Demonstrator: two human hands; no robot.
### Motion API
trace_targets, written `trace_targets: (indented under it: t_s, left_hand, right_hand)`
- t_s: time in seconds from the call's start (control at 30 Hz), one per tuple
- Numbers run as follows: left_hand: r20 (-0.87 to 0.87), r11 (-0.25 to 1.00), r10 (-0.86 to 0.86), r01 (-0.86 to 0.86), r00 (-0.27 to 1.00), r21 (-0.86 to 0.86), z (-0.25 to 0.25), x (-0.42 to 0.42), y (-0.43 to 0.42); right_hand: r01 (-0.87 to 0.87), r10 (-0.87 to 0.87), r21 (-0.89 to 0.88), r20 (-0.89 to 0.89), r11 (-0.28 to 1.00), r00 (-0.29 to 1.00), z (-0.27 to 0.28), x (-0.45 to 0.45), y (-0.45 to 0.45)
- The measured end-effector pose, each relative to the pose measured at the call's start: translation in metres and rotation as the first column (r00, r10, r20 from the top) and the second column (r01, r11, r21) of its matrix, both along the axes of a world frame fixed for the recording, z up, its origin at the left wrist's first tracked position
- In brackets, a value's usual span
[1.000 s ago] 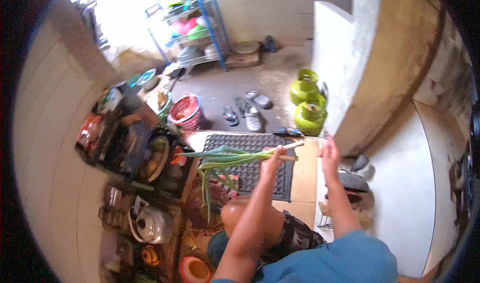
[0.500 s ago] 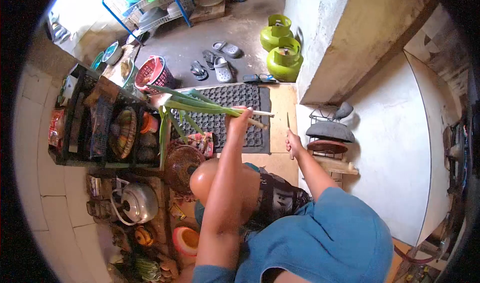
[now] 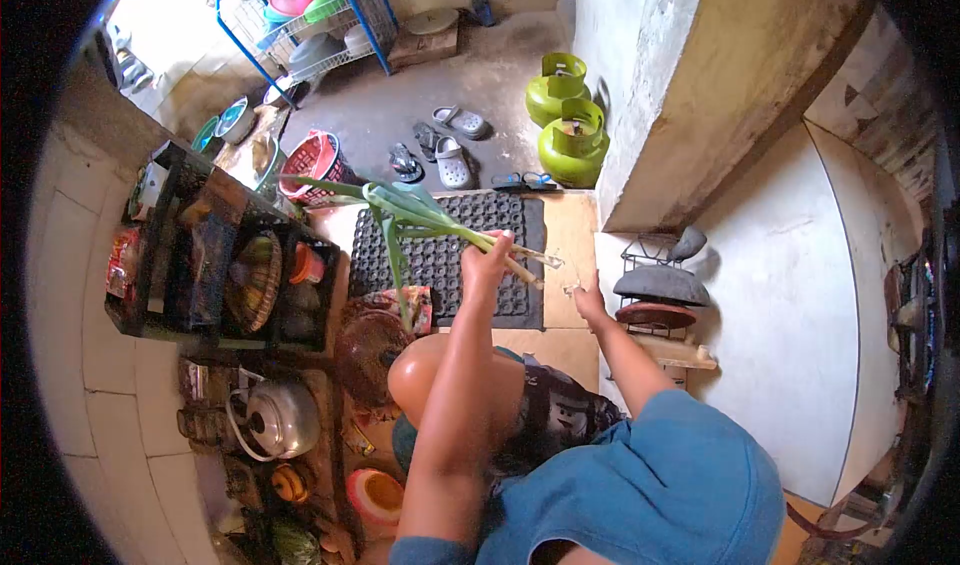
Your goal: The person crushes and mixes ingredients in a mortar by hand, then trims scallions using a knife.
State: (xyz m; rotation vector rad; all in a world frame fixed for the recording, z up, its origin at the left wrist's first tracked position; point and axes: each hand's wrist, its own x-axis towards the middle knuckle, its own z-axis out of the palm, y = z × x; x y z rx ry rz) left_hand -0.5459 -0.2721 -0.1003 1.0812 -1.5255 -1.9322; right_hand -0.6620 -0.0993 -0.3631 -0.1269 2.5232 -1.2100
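Note:
Green leeks (image 3: 410, 210) with pale root ends pointing right are gripped in my left hand (image 3: 487, 260), over a black rubber mat (image 3: 440, 255). Their long leaves spread to the left and one hangs down. My right hand (image 3: 590, 300) is closed, a short gap to the right of the root ends. A small pale scrap (image 3: 571, 289) shows at its fingertips. The knife seen earlier in that hand cannot be made out clearly now.
Two green gas cylinders (image 3: 573, 150) and sandals (image 3: 453, 163) lie beyond the mat. Left are a red basket (image 3: 318, 160), a black shelf (image 3: 200, 255) and a kettle (image 3: 280, 420). A stone mortar (image 3: 662, 285) stands right, beside the wall corner.
The view has tilted down since the first frame. My right hand has turned and its knife no longer shows clearly. The leeks now tilt, root ends lower, with a peeling strip at the tip.

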Motion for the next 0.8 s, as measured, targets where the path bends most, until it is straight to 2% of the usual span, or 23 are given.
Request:
trace_targets:
  t_s: [0.03,0.1,0.17,0.23,0.3,0.4,0.5,0.6,0.7,0.73,0.8]
  left_hand:
    - [-0.006,1.0,0.007,-0.007,1.0,-0.01,-0.001,-0.001,-0.001]
    - [0.016,0.999,-0.008,0.009,1.0,-0.049,-0.004,-0.002,-0.004]
    - [0.04,0.998,-0.005,0.008,0.999,-0.058,-0.006,-0.004,-0.005]
    - [0.031,0.999,0.014,-0.015,0.999,0.032,-0.007,-0.007,-0.005]
    - [-0.018,0.994,0.039,-0.036,0.999,0.107,-0.006,-0.007,-0.005]
    - [-0.11,0.987,0.066,-0.049,0.992,0.152,-0.001,-0.008,0.0]
    - [-0.162,0.991,0.059,-0.039,0.985,0.129,0.004,-0.016,0.003]
    - [-0.276,0.985,0.032,0.017,0.96,0.173,0.008,-0.018,0.008]
    - [-0.298,0.973,-0.008,0.076,0.954,0.218,-0.001,-0.017,0.003]
    - [-0.268,0.979,-0.016,0.07,0.963,0.192,0.003,-0.014,0.007]
    - [-0.227,0.984,-0.036,0.074,0.973,0.16,-0.001,-0.012,0.006]
  right_hand:
    - [-0.058,0.05,-0.16,-0.051,0.985,0.997,-0.019,-0.006,-0.001]
    - [-0.187,0.12,-0.451,-0.173,0.873,0.978,-0.052,-0.016,-0.003]
    - [-0.135,0.172,-0.26,0.122,0.956,0.978,0.011,-0.014,0.001]
    - [-0.079,0.157,-0.306,0.239,0.949,0.958,0.071,-0.01,0.0]
    - [0.012,0.123,-0.582,0.192,0.813,0.974,0.104,-0.004,-0.005]
    - [-0.135,0.203,-0.649,0.032,0.749,0.979,0.23,0.017,-0.015]
    - [-0.309,0.426,-0.705,-0.011,0.638,0.905,0.273,0.035,-0.035]
    - [-0.437,0.446,-0.571,-0.135,0.695,0.885,0.267,0.043,-0.053]
    - [-0.452,0.385,-0.415,-0.238,0.789,0.892,0.268,0.045,-0.056]
    - [-0.421,0.363,-0.276,-0.238,0.864,0.901,0.279,0.047,-0.054]
    - [-0.426,0.3,-0.324,-0.372,0.845,0.878,0.264,0.043,-0.055]
